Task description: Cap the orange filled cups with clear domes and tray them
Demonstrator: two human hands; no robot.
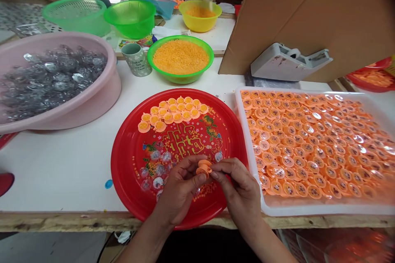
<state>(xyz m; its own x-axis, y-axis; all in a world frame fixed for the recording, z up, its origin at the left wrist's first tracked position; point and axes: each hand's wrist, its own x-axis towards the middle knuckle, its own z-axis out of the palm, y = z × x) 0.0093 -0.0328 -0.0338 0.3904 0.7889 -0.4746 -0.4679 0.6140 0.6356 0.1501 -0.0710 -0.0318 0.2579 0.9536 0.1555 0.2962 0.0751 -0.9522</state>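
Observation:
Above the near part of a round red tray, my left hand pinches a small orange plastic toy cup between thumb and fingers. The fingertips of my right hand close on its right side. Farther back on the tray lie several orange cups with saucers, filled with yellow bits. Clear plastic domes are scattered left of my hands, and one clear dome sits just beyond my right fingers. Loose yellow bits partly show beneath my hands.
On the right, a white tray holds many finished-looking orange pieces. A pink tub of clear domes stands left. Behind are a green bowl of yellow bits, a mug, a tape dispenser and cardboard. Two people sit opposite.

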